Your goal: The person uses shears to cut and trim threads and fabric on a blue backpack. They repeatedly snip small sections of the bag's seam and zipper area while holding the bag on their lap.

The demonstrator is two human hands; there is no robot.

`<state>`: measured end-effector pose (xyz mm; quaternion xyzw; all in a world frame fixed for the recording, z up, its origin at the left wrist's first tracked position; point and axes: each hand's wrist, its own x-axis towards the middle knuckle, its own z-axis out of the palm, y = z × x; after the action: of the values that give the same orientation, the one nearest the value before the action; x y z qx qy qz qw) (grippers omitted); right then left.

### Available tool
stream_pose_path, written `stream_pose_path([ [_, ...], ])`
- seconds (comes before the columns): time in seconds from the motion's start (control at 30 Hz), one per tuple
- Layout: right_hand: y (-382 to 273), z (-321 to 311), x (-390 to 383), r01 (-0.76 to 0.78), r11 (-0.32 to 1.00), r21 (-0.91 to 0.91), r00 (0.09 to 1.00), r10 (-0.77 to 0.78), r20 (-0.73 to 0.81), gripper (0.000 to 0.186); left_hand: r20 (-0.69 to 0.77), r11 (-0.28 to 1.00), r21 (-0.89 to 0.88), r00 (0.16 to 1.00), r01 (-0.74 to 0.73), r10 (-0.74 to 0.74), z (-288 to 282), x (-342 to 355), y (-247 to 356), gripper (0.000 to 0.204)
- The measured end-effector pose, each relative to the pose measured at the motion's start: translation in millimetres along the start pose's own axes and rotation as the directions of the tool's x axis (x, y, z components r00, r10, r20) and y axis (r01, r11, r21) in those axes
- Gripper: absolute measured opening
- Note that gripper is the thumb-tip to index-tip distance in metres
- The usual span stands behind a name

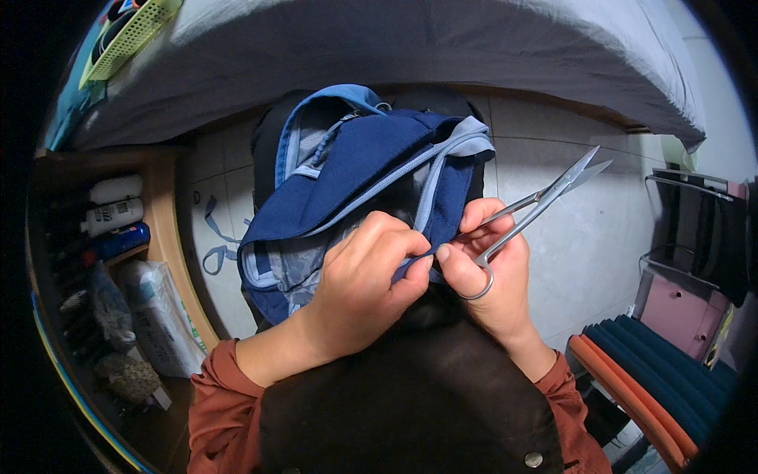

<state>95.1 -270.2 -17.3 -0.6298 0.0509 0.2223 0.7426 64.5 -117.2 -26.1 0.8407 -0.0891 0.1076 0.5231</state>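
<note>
Blue cloth makes up the bag (363, 162), which rests on the dark lap in the middle, seemingly so both hands can work close to the body. The left hand (369, 276) has thumb and finger clamped together on the bag's near edge, apparently to steady it. Just right of it, the right hand (505, 265) grips the scissors (562, 183), blades parted and pointing far right, probably to keep their tips off the cloth; whether its fingertips also pinch the edge, I cannot tell. Straps (219, 254) lie on the floor (213, 162), left.
</note>
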Motion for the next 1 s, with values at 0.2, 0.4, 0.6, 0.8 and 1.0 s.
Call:
stream_pose_path([
  [0.2,5,0,2,0.031,0.988,0.152,0.999,-0.034,0.018,0.033,0.116,0.96,-0.176,0.973,0.218,-0.2,-6,2,1,0.012],
  [0.4,3,-2,4,0.04,0.999,0.033,0.995,-0.042,0.089,0.035,0.225,0.845,-0.343,0.909,0.41,-0.35,-9,0,3,0.009],
  [0.6,3,3,7,0.056,0.994,0.091,0.997,-0.061,0.046,0.034,0.268,0.7,-0.501,0.86,0.509,-0.433,-7,-1,4,0.008],
  [0.8,4,0,7,0.044,0.999,0.031,0.998,-0.046,0.045,0.034,0.261,0.78,-0.416,0.883,0.467,-0.39,-9,1,4,0.012],
  [1.0,8,-6,9,-0.06,0.965,0.256,0.997,0.044,0.07,0.034,0.155,0.985,-0.043,0.975,0.169,-0.16,-10,3,6,0.019],
])
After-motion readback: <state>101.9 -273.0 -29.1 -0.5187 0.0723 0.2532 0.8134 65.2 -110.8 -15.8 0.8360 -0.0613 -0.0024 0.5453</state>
